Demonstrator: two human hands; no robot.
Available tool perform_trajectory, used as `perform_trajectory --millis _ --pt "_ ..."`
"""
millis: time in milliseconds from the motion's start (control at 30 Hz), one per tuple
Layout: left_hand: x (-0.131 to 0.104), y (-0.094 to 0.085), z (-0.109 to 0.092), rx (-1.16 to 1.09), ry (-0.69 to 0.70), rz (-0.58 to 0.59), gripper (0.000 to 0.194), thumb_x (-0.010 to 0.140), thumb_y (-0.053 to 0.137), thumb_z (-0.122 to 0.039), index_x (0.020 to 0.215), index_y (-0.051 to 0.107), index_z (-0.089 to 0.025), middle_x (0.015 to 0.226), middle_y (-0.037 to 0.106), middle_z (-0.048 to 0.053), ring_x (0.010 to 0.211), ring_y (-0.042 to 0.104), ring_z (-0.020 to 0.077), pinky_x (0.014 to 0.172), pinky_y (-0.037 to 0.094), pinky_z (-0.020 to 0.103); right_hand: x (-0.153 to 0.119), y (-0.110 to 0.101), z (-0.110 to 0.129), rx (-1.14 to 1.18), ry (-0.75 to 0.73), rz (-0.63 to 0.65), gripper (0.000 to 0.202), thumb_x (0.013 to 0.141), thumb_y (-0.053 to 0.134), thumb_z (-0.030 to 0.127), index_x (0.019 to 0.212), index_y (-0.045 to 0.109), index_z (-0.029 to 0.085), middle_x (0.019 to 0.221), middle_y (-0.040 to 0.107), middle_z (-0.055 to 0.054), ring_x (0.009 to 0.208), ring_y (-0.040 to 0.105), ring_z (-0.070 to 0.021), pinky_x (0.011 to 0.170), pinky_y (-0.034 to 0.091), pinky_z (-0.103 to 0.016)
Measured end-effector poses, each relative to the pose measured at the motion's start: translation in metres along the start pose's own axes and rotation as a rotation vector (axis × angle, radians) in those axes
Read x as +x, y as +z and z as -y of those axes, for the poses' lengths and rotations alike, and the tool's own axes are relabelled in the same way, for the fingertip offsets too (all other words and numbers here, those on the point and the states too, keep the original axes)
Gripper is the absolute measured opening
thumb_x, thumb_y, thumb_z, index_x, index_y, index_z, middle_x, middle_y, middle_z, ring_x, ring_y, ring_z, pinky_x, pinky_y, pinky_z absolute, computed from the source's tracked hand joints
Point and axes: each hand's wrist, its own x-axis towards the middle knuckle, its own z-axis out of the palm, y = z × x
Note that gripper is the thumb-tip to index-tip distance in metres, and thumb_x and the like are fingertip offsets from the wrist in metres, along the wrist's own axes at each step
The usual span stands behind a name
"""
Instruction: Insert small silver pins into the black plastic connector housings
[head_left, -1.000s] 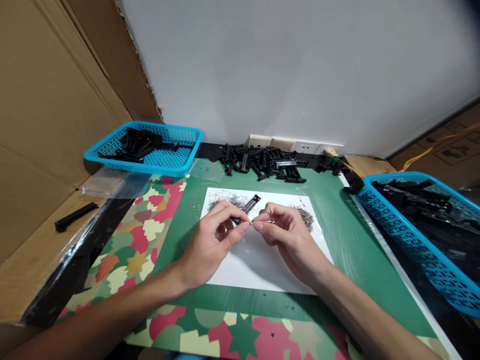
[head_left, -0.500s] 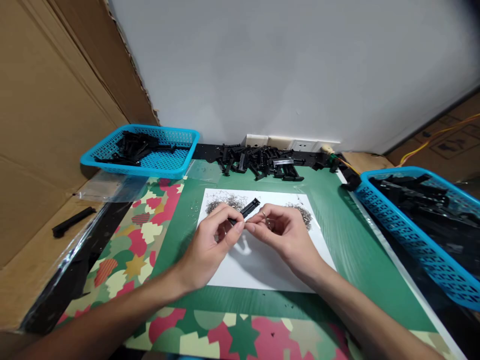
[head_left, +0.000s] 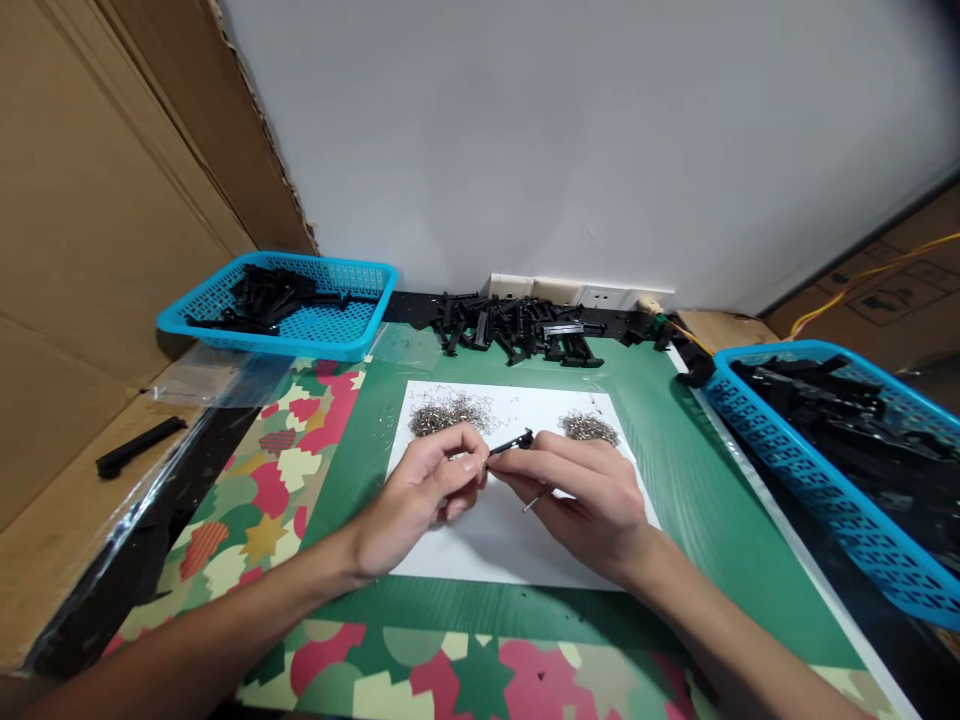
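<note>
Over the white paper sheet point(head_left: 450, 555), my left hand point(head_left: 431, 480) is closed on a slim black plastic part point(head_left: 512, 444), whose far end sticks out to the right. My right hand point(head_left: 581, 490) meets it, thumb and forefinger pinched at the near end of the part. A thin metal rod point(head_left: 537, 497) pokes out beneath the right fingers, held in that hand. What sits right at the fingertips is too small to make out. Behind my hands lie two heaps of small metal springs, a left heap point(head_left: 450, 410) and a right heap point(head_left: 589, 427).
Black plastic parts point(head_left: 517, 325) are piled at the back by the wall sockets point(head_left: 600, 297). Blue baskets with black parts stand left point(head_left: 322, 345) and right point(head_left: 817, 490). One loose black part point(head_left: 141, 446) lies on cardboard at left. A green mat point(head_left: 720, 540) covers the table.
The black part has turned flatter and now points more to the right. My right hand has rolled over, bringing the metal rod below its fingers. Both hands have shifted slightly lower.
</note>
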Motion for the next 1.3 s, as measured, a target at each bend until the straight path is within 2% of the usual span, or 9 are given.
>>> perform_trajectory --millis 100,167,333,433,600,767,1033,1300 --pt "0.000 0.002 0.001 0.003 -0.019 -0.012 0.032 0.104 0.058 -0.050 0.094 0.055 -0.020 0.074 0.045 -0.003 0.059 0.035 0.0095 0.050 0.020 0.022 0.000 0.000 0.001 -0.043 -0.020 0.012 0.024 0.101 0.057 0.011 0.113 0.073 0.025 0.071 0.065 0.000 0.055 0.050 -0.0122 0.051 0.039 -0.028" --pt "0.001 0.003 0.001 -0.001 -0.014 -0.045 0.033 0.106 0.053 -0.054 0.099 0.058 -0.021 0.075 0.048 -0.002 0.061 0.041 0.0104 0.049 0.025 0.021 0.002 0.000 0.003 -0.014 0.010 0.004 0.020 0.101 0.058 0.011 0.109 0.071 0.025 0.072 0.065 0.001 0.054 0.049 -0.0113 0.052 0.040 -0.027" --pt "0.003 0.002 0.003 0.147 0.168 -0.152 0.028 0.110 0.051 -0.046 0.108 0.063 -0.020 0.075 0.054 -0.002 0.060 0.054 0.0100 0.058 0.042 0.023 0.008 -0.001 0.007 0.069 0.253 -0.092 0.006 0.099 0.065 0.020 0.098 0.070 0.023 0.058 0.045 0.007 0.047 0.039 -0.0096 0.048 0.036 -0.025" --pt "0.006 0.001 0.004 0.130 0.248 -0.186 0.020 0.106 0.062 -0.039 0.115 0.060 -0.022 0.081 0.059 -0.002 0.062 0.061 0.0100 0.062 0.049 0.024 0.008 -0.001 0.008 0.070 0.339 -0.126 0.006 0.098 0.067 0.025 0.094 0.071 0.023 0.057 0.043 0.007 0.046 0.039 -0.0096 0.047 0.035 -0.024" --pt "0.010 0.001 0.005 -0.014 0.307 -0.200 0.049 0.093 0.081 -0.033 0.129 0.048 -0.029 0.102 0.063 0.001 0.066 0.065 0.0108 0.056 0.056 0.022 0.007 0.001 0.010 0.040 0.242 -0.123 0.005 0.098 0.068 0.022 0.095 0.073 0.023 0.054 0.046 0.008 0.044 0.039 -0.0086 0.046 0.035 -0.023" --pt "0.008 0.004 0.003 -0.006 0.304 -0.247 0.046 0.086 0.088 -0.029 0.121 0.058 -0.023 0.095 0.062 0.001 0.070 0.065 0.0114 0.056 0.058 0.020 0.009 0.000 0.011 0.019 0.101 -0.117 0.010 0.098 0.068 0.013 0.098 0.070 0.023 0.054 0.051 0.008 0.043 0.042 -0.0077 0.046 0.036 -0.024" --pt "0.003 0.003 0.005 0.078 0.305 -0.336 0.047 0.080 0.092 -0.027 0.120 0.067 -0.024 0.096 0.062 0.002 0.077 0.064 0.0149 0.058 0.065 0.024 0.003 -0.002 0.006 -0.091 -0.052 -0.027 0.019 0.098 0.064 0.006 0.106 0.065 0.023 0.065 0.067 0.005 0.049 0.054 -0.0098 0.051 0.037 -0.028" --pt "0.003 0.003 0.008 0.088 0.348 -0.362 0.052 0.075 0.095 -0.020 0.120 0.070 -0.023 0.099 0.071 0.004 0.075 0.069 0.0150 0.057 0.066 0.024 0.003 -0.003 0.009 -0.128 -0.055 -0.050 0.018 0.101 0.060 0.008 0.107 0.066 0.024 0.064 0.066 0.005 0.051 0.057 -0.0101 0.050 0.037 -0.028"
